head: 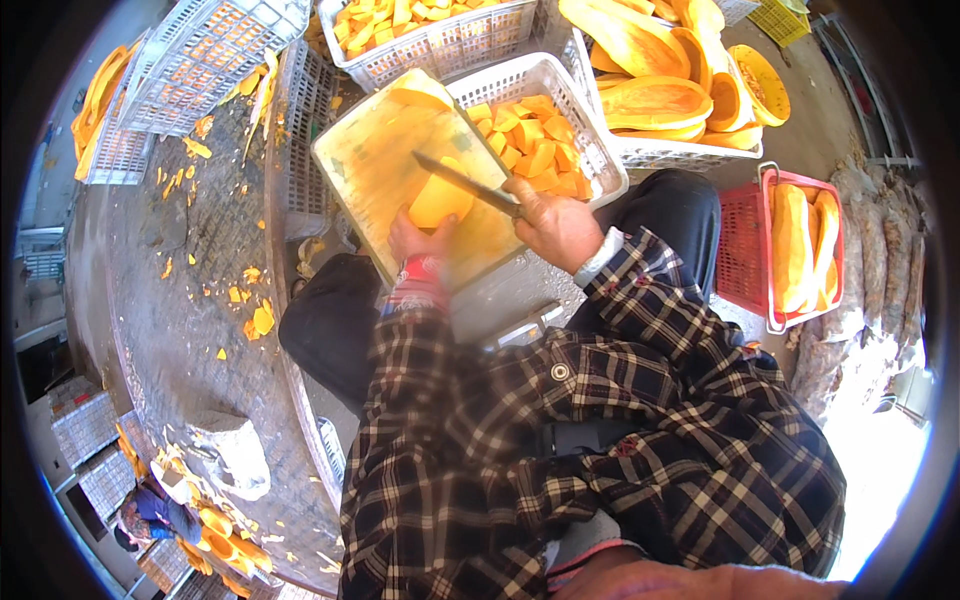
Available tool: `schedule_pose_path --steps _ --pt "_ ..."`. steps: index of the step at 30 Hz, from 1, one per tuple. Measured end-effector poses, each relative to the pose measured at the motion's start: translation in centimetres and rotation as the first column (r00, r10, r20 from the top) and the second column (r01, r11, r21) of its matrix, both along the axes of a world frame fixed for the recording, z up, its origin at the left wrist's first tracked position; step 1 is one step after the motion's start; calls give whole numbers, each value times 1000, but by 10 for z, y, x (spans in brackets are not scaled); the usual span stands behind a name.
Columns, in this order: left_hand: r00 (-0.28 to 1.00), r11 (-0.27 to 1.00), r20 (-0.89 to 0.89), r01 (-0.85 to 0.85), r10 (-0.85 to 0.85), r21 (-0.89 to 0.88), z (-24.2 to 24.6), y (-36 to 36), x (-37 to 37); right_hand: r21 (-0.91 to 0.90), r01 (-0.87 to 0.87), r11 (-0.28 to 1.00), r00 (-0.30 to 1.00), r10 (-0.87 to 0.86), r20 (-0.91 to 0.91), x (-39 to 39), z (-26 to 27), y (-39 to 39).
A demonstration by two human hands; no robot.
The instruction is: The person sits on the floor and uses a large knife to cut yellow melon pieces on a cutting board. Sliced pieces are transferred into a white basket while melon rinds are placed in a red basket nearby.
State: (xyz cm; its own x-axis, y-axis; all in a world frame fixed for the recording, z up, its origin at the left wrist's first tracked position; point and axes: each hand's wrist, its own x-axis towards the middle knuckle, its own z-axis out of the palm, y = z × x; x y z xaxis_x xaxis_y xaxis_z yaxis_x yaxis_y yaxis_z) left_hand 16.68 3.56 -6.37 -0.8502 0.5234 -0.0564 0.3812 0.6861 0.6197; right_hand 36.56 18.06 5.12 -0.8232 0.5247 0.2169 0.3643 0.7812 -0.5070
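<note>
My right hand (559,225) is closed around the handle of a knife (469,182). The blade points up and left and lies across a piece of orange pumpkin (441,201); whether it has cut in cannot be told. With thumb and fingers, my left hand (421,236) holds the lower side of that piece against a worn cutting board (367,157). Another pumpkin piece (424,96) is at the board's top end. Beside the board's right edge, a white plastic crate (609,161) holds pumpkin chunks (536,142).
Pumpkin halves (652,105) fill a crate at upper right. A red basket (742,247) with long pumpkin pieces stands right. Another white crate (442,56) of chunks is ahead. Scraps (259,319) litter the surface at left. Another person (154,514) is at lower left.
</note>
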Motion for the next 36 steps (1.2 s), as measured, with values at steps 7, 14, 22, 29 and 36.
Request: schedule_pose_path --steps 7,14,22,29,36 --pt "992 998 -126 -27 34 55 11 17 11 131 -67 989 984 44 173 -1 -4 -9" --pt "993 993 -108 -28 40 112 -6 26 16 19 -5 1000 988 2 156 6 -5 -14" --pt "992 996 -124 -7 18 86 -9 19 12 -137 -77 988 887 131 442 -24 17 0" --pt "995 999 -90 -34 32 -13 0 21 19 -181 -57 982 877 136 460 -55 -21 1" --pt "992 996 -106 -60 67 62 -1 60 35 -115 168 979 969 -142 202 -18 -55 7"
